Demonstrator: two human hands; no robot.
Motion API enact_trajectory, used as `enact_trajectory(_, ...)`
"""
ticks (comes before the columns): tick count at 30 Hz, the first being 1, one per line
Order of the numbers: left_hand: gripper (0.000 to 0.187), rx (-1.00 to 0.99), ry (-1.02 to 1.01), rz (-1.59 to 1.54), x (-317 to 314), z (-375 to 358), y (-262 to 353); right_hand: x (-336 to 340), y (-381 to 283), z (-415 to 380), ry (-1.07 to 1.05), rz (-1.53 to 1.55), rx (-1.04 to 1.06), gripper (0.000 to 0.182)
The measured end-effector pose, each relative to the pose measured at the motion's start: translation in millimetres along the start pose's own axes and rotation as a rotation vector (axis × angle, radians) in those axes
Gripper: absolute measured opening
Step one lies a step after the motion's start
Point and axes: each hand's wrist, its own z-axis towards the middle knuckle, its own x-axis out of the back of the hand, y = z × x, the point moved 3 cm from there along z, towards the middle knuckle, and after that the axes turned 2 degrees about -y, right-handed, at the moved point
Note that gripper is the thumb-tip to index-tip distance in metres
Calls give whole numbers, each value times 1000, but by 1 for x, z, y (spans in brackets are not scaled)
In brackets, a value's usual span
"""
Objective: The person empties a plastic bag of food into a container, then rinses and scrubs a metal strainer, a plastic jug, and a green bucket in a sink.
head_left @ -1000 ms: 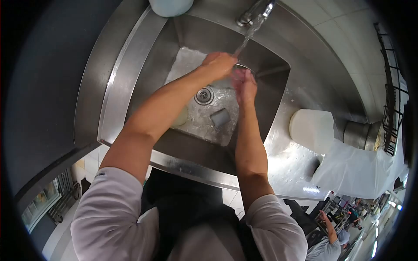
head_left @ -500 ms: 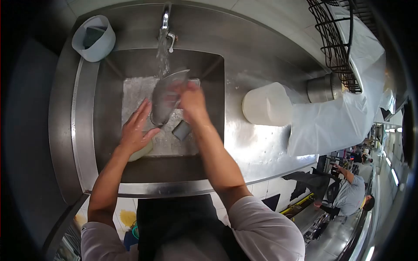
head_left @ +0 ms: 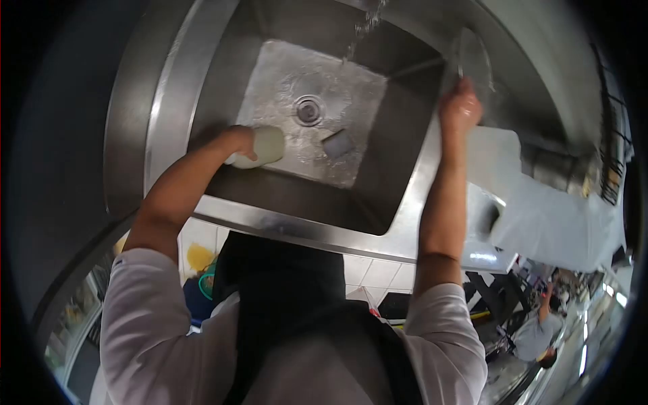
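Steel sink (head_left: 202, 74) fills the upper middle of the view; all places are given from it. Its basin is wet, with the round drain (head_left: 308, 110) near the middle of the floor. A thin stream of water (head_left: 361, 30) falls into the far part of the basin, just beyond the drain.

White plastic sheet (head_left: 560, 223) drapes over the counter to the right of the sink, well clear of the basin. A white tub (head_left: 496, 158) stands on the counter just right of the sink's right rim, partly behind the right forearm.

Metal lid (head_left: 472, 57), blurred, is held up above the sink's far right corner, tilted on edge. Right hand (head_left: 460, 106) is closed on its lower edge, over the right rim of the sink.

Pale sponge (head_left: 266, 145) sits at the near left of the basin floor, left of the drain and nearer the person. Left hand (head_left: 239, 142) is down in the basin, closed on the sponge's left end. The two hands are well apart, one at each side of the sink.

Small grey square pad (head_left: 337, 143) lies flat on the basin floor just near-right of the drain, apart from the sponge.

Another person (head_left: 533, 334) stands far off, beyond the near right corner of the sink.
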Motion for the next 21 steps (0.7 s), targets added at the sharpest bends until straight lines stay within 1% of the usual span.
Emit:
enact_trajectory(1, 64, 17, -26, 31, -4, -9, -1, -7, 5, -4, -36, -84, -20, 10)
enact_trajectory(4, 75, 78, -122, 27, -19, 12, -18, -16, 16, -4, -11, -165, 81, 20)
enact_trajectory(5, 77, 87, -74, 11, -24, 15, -23, -13, 18, -5, 125, -136, 159, 21)
enact_trajectory(7, 81, 95, 27, -24, -21, 2, -20, 24, -13, -16, 400, -85, 320, 24)
enact_trajectory(9, 76, 171, -75, 88, -39, 13, -30, 15, -42, -49, 172, 269, 270, 25)
enact_trajectory(10, 74, 177, -105, 141, -40, 14, -30, 0, -62, -66, -47, 226, 291, 23)
enact_trajectory(11, 71, 182, -136, 194, -41, 15, -29, -44, -64, -96, -166, 254, 283, 19)
enact_trajectory(12, 69, 149, -151, 245, -40, 4, -26, -74, -85, -113, -648, 72, 109, 16)
enact_trajectory(13, 66, 124, -156, 297, -30, -1, -26, -124, -87, -145, -775, 13, 221, 19)
enact_trajectory(14, 61, 112, -63, 155, -17, 1, -25, -187, -80, -183, -942, -29, 297, 23)
enact_trajectory(15, 56, 101, 15, 9, -11, 2, -19, -229, -76, -215, -1123, -71, 377, 29)
enact_trajectory(16, 51, 89, 98, -134, -7, -2, -16, -225, -82, -233, -1083, -104, 361, 32)
enact_trajectory(18, 42, -27, 249, -260, 30, -4, 14, -217, -87, -258, -995, -162, 338, 42)
enact_trajectory(21, 52, -35, 360, -401, 43, 25, 32, -261, -66, -297, -1068, -55, 298, 49)
